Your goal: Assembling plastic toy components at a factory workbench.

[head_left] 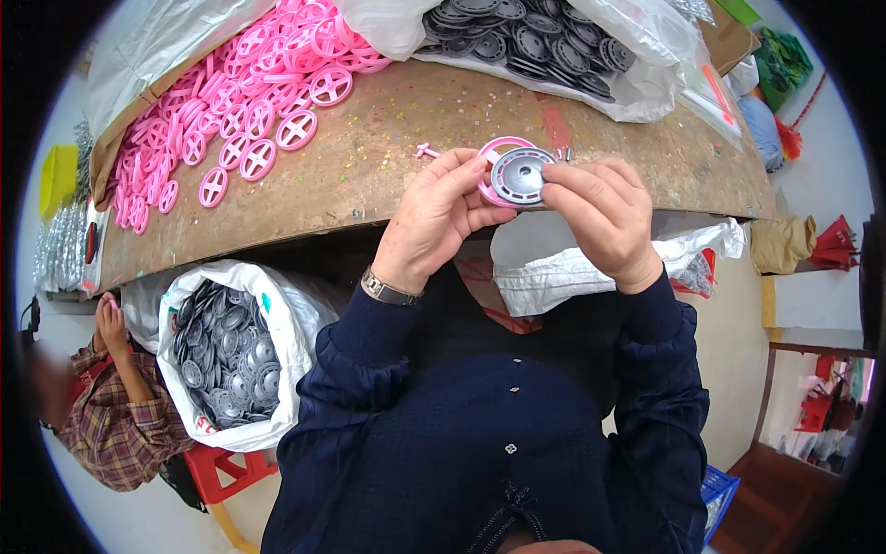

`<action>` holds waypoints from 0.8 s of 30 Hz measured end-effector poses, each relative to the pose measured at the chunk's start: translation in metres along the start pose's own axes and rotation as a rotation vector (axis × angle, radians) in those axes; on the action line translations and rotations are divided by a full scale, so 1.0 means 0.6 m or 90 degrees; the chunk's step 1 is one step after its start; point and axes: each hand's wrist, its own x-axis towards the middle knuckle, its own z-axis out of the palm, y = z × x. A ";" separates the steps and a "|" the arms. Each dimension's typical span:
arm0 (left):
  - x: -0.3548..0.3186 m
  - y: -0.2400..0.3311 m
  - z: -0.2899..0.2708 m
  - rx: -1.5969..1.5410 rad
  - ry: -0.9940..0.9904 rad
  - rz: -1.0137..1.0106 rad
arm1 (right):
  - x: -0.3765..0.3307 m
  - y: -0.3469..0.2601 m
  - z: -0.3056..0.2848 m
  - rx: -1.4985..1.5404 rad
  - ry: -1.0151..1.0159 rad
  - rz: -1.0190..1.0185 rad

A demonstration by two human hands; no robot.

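Note:
My left hand (432, 214), with a watch at its wrist, pinches the rim of a pink plastic wheel (499, 147) just above the table's near edge. A round grey plastic disc (519, 182) with slots around its rim lies over the front of that wheel and hides part of it. The fingers of my right hand (602, 210) are closed on the disc's right edge. Whether disc and wheel are joined cannot be made out. On the table beside my left fingertips lies a small pink piece (426, 150).
A heap of pink wheels (263, 88) covers the table's left; dark discs (544, 42) spill from a white sack at the back. Another sack (171, 346) of grey discs stands at left, near a person in a plaid shirt (125, 429). A white bag (572, 282) hangs below the table edge.

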 end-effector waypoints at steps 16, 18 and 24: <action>-0.015 -0.007 0.020 0.235 0.024 0.048 | -0.008 -0.047 0.024 0.156 0.035 0.355; -0.019 -0.006 0.024 0.244 -0.008 0.062 | -0.006 -0.060 0.020 0.276 0.063 0.479; -0.029 -0.016 0.024 0.479 -0.073 0.134 | -0.020 -0.051 0.014 0.584 -0.050 0.732</action>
